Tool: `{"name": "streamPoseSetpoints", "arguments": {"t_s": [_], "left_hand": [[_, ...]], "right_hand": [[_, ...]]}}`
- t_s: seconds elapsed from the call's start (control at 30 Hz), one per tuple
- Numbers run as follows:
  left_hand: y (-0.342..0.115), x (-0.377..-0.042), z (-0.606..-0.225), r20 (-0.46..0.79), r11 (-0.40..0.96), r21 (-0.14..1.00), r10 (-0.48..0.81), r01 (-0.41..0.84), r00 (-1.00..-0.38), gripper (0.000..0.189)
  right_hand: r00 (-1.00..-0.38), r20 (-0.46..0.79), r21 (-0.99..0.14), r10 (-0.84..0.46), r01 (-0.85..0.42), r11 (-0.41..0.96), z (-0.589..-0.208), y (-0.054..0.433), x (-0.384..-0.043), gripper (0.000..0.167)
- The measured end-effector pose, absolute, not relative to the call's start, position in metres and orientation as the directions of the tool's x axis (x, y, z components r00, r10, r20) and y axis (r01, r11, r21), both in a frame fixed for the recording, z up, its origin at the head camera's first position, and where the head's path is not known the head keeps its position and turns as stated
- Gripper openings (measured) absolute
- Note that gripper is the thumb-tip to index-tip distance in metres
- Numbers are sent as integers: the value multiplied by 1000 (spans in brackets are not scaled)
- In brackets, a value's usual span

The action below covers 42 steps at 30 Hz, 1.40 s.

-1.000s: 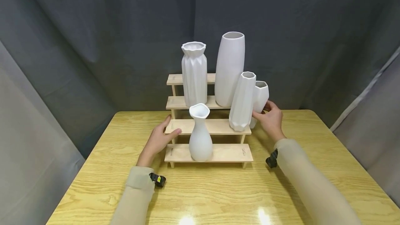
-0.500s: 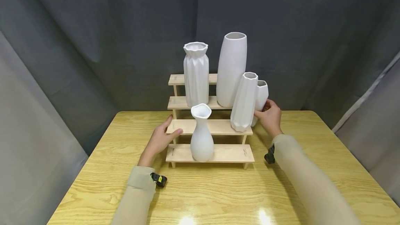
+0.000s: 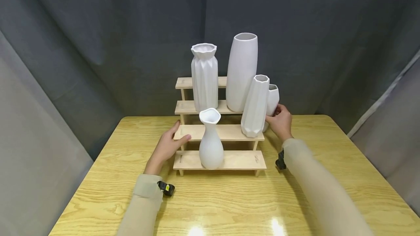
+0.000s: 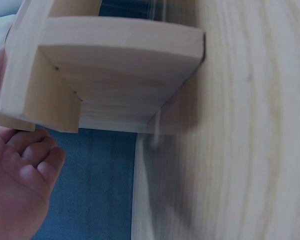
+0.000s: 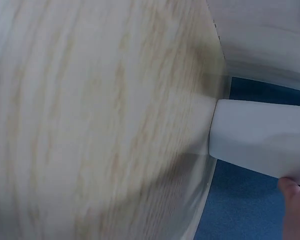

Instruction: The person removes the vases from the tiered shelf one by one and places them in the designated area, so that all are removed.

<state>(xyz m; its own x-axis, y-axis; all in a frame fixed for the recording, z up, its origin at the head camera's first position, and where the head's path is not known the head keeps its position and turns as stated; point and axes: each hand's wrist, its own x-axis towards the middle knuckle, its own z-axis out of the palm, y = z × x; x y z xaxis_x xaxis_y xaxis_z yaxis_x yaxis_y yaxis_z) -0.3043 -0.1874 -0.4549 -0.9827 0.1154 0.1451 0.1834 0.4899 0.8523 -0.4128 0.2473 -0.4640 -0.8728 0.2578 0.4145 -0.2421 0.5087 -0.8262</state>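
Note:
A tiered wooden display stand (image 3: 229, 160) stands mid-table with white vases on it. My left hand (image 3: 166, 148) holds the left end of its second shelf from the front, thumb over the top; curled fingers (image 4: 37, 150) show at the shelf's edge in the left wrist view. At the stand's right side, my right hand (image 3: 280, 121) grips a white faceted vase (image 3: 273, 101), partly hidden behind a tapered fluted vase (image 3: 255, 108). In the right wrist view that vase (image 5: 255, 132) has its base at the tabletop, with the thumb on its side.
A bulbous narrow-necked vase (image 3: 211, 148) is on the lowest shelf. Higher up stand a pleated vase (image 3: 205, 79) and a tall smooth vase (image 3: 242, 72). The wooden table (image 3: 213, 203) reaches back to a dark grey curtain (image 3: 131, 46).
My right hand has shifted the faceted vase a little left, closer in behind the tapered vase. My left hand stays at the shelf end.

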Motion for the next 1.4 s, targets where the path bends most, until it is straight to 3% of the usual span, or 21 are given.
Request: {"name": "streamPoseSetpoints", "arguments": {"t_s": [0.4, 0.93, 1.4], "left_hand": [[-187, -303, -453, 143, 503, 845, 117, 183, -983, 99], [-186, -304, -453, 150, 487, 854, 113, 186, -982, 100], [-186, -304, -455, 156, 469, 863, 110, 190, -982, 102]], "right_hand": [[-873, 446, -789, 199, -278, 547, -470, 253, -421, 60], [-860, 463, -781, 215, -281, 558, -469, 248, -433, 55], [-864, 455, -835, 216, -330, 441, -480, 246, -424, 59]]}}
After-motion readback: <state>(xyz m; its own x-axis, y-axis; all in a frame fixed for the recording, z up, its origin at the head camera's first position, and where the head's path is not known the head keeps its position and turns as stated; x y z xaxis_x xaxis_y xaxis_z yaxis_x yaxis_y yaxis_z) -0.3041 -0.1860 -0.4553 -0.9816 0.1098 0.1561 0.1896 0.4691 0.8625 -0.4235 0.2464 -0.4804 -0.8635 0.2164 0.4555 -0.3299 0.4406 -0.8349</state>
